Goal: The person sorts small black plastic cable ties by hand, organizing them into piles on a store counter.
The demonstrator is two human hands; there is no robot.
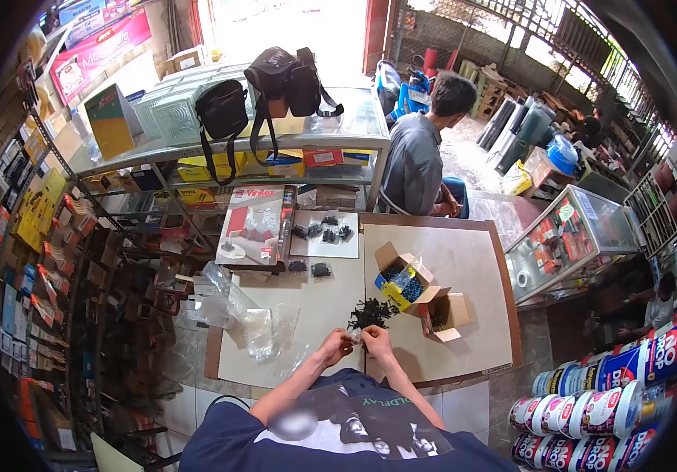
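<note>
Clear plastic bag (356,336), pretty sure, pinched by both left hand (340,343) and right hand (377,341), fingertips close; black pieces (370,313) heaped just beyond the grip, probably for easy reach.

At lower centre, the left hand (338,344) and right hand (377,341) pinch a small clear bag (356,335) beside a heap of small black pieces (371,312).

Left grip (338,344) just beside right grip (376,341), forearms (297,387) angled inward.
</note>
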